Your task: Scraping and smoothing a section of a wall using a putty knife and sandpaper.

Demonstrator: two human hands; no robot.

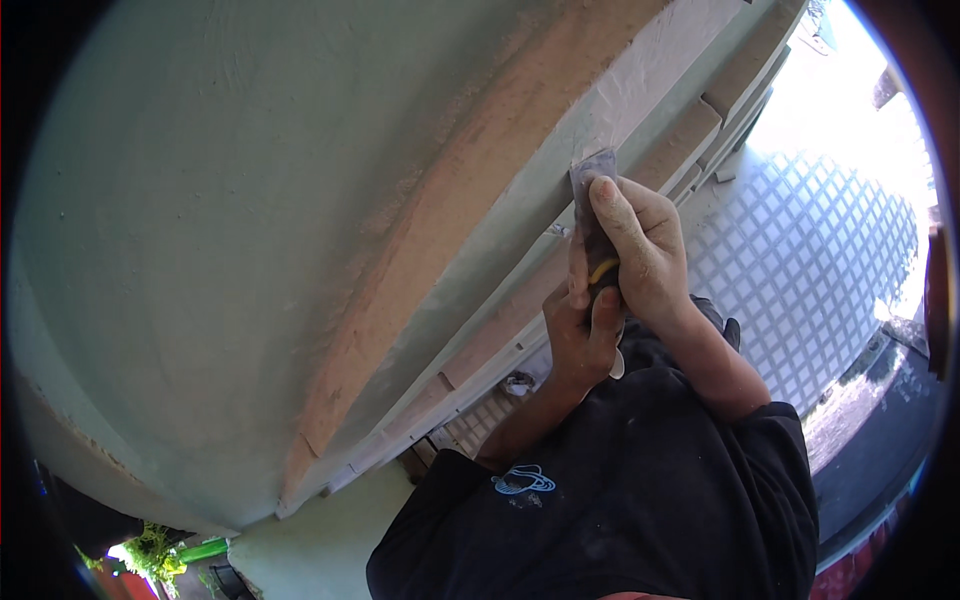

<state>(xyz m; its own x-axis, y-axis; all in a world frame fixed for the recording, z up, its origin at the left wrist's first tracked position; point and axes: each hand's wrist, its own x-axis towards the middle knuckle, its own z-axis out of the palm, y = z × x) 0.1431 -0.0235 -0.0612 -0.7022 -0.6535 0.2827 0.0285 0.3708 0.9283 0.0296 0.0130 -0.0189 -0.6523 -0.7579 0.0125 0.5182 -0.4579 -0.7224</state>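
Both my hands close on one putty knife [596, 232], a tool with a wide, smeared grey blade and a dark handle with a yellow mark. My left hand [580, 338] wraps around the handle, lower down. Higher up, my right hand [652, 240] grips beside the blade, its thumb lying along the metal; pale dust coats its fingers. The blade's tip meets or nearly meets a pale, freshly smeared strip [622, 98] of the plastered surface. Next to that strip runs a reddish-brown raised band [455, 200].
A broad grey-green plastered surface [220, 200] fills the left side. Stepped ledges [685, 140] run along the right of the pale strip. Below right lies a floor with a diamond lattice pattern [810, 250], brightly lit. Green plants [155, 550] show at lower left.
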